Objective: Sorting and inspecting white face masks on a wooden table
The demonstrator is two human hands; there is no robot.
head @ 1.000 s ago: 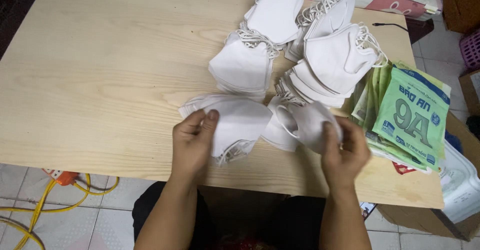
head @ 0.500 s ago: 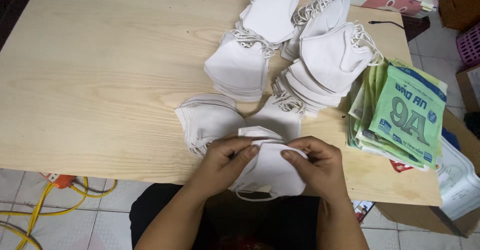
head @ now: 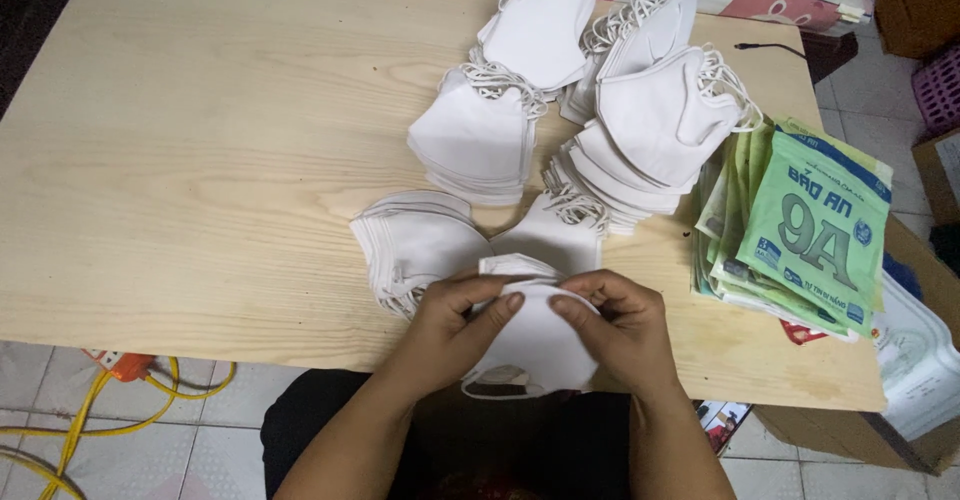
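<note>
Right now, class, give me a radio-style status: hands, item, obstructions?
Left hand and right hand both pinching one white mask at the table edge. Mask stacks close behind. Nothing blocking.

**One head camera, looking steeply down**

The only view comes from the person's head, tilted down over the near edge of a wooden table (head: 200, 160). It sits close above both forearms, faces away from the body, and takes in the tabletop plus strips of floor (head: 150, 430) around it.
</note>
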